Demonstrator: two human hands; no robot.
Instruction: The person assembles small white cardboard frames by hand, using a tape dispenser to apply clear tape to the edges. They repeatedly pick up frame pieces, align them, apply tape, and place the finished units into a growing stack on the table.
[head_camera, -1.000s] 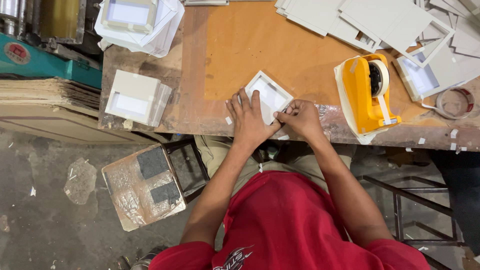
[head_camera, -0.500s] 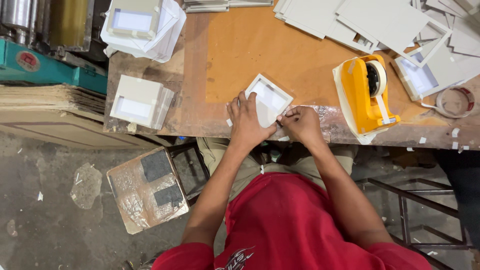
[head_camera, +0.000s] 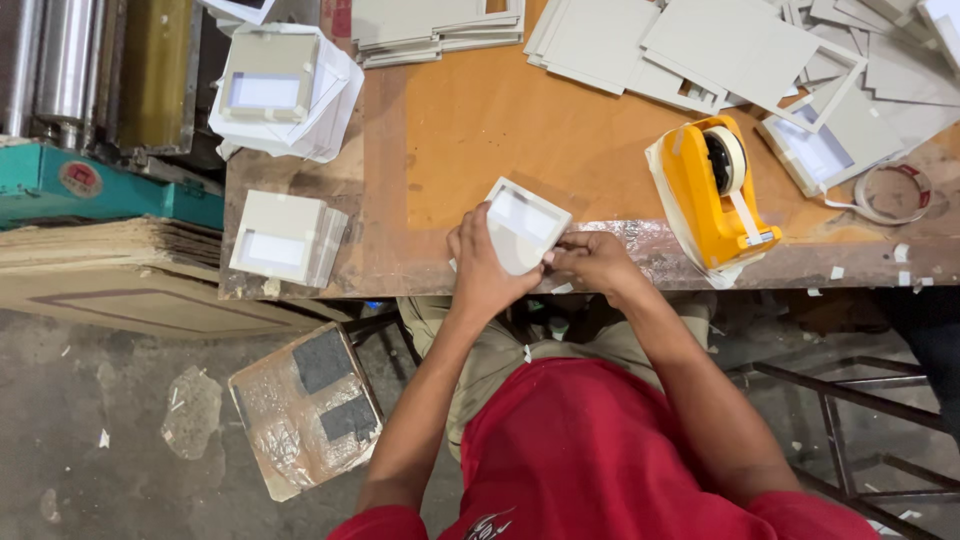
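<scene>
Both hands on the frame (head_camera: 525, 225), a small white square card with a window cut in it, lying tilted near the table's (head_camera: 500, 120) front edge. The left hand (head_camera: 482, 268) lies flat over its 8 o'clock corner, fingers spread and pressing down, apparently to pin it steady. The right hand (head_camera: 592, 262) comes in from 4 o'clock, fingertips pinched together on the frame's lower edge, as if working a small piece there; what sits between them, I cannot tell.

Out at 3 o'clock stands the yellow tape dispenser (head_camera: 712, 190), close enough for the right hand to reach, its tape end hanging ready. Beyond it, at 2 o'clock, lie loose grey cards (head_camera: 700, 40) and a spent tape ring (head_camera: 890, 195). At 9 o'clock sits a stack of frames (head_camera: 285, 238), and a taller pile (head_camera: 275, 90) at 10 o'clock, kept on the left hand's side.
</scene>
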